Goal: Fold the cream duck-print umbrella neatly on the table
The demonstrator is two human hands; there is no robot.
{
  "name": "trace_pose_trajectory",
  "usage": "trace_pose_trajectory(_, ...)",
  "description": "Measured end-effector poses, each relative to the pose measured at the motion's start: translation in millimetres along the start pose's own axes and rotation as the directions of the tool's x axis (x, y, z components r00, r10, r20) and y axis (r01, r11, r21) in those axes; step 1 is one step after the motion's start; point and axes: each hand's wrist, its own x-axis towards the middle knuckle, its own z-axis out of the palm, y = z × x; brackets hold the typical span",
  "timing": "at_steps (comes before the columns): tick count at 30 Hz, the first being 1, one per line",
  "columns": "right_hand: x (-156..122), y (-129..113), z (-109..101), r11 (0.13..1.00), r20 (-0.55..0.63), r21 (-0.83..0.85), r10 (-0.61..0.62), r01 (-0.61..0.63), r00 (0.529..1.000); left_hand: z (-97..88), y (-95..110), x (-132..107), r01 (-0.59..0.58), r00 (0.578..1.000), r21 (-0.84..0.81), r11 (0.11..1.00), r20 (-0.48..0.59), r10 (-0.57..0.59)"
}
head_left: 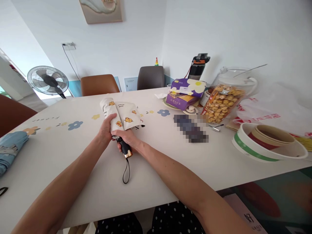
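A folded white umbrella (128,119) with small yellow-orange cartoon prints lies over the table in front of me, its canopy partly wrapped and one flap spread to the right. My left hand (106,128) is closed round the rolled part from the left side. Just below, my right hand (126,137) is wrapped round the lower canopy and the top of the black handle; some of its fingers are hidden. The handle (126,149) ends in a gold cap, and a black wrist loop (126,172) hangs from it towards me.
A blue folded umbrella (11,149) lies at the left edge of the table (97,182). To the right are tissue packs (186,92), a plastic jar of snacks (223,100), a blurred-out dark item (191,128) and paper bowls (265,143). Chairs (99,85) stand behind.
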Motion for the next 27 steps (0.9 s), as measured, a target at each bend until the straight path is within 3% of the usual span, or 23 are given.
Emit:
trace_pose_trajectory(3,0.9,1.3,-0.4,1.000,0.010,0.000,0.027,-0.027,1.000,-2.0,-0.7,1.8,0.047,0.998,0.040,0.998,-0.033,-0.046)
trace_pose_trajectory(7,3.9,3.7,-3.0,0.999,-0.001,-0.029,0.040,-0.040,0.999,-3.0,-3.2,2.0,-0.009,0.997,-0.056,0.998,0.071,0.013)
trace_pose_trajectory(12,7.0,7.8,-3.2,0.999,-0.026,-0.035,0.029,-0.030,0.999,-2.4,-2.8,-1.1,-0.036,0.994,-0.116,0.993,0.096,0.047)
trace_pose_trajectory(16,7.8,7.7,0.2,1.000,-0.112,-0.008,0.021,-0.022,0.993,2.3,-0.3,-4.3,-0.047,0.998,-0.098,0.994,0.041,0.051)
trace_pose_trajectory(21,8.7,5.5,2.1,0.999,-0.228,-0.038,0.010,-0.020,0.974,9.2,-2.3,-7.0,-0.133,0.990,0.047,0.990,-0.046,0.135)
trace_pose_trajectory(27,7.5,5.3,0.1,0.998,-0.186,-0.041,0.043,-0.051,0.982,5.4,-1.3,-5.5,-0.045,0.998,0.081,0.996,-0.042,0.048)
